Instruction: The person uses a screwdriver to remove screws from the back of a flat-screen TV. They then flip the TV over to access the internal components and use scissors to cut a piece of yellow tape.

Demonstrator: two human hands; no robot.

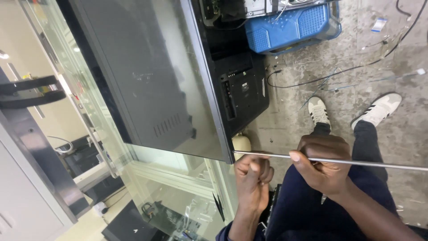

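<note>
Two bare hands work at the lower corner of a large flat black television panel (pixel 151 76) that stands tilted on its edge, dark screen toward the camera. A long thin silver metal rod (pixel 339 161) runs nearly level across the view: one end meets the panel's corner, and the other leaves the frame at the right. The right hand (pixel 323 163) is curled around the rod partway along, thumb pressed on top, so it holds the rod outright. The left hand (pixel 253 175) is balled into a narrow fist just under the rod's panel end, nearer the corner than the right hand; whether it grips the rod or only touches it I cannot tell. A blue ribbed plastic crate (pixel 292 24) sits on the grey concrete floor (pixel 401 129) beyond the panel, holding a metal-cased unit and loose wires.
</note>
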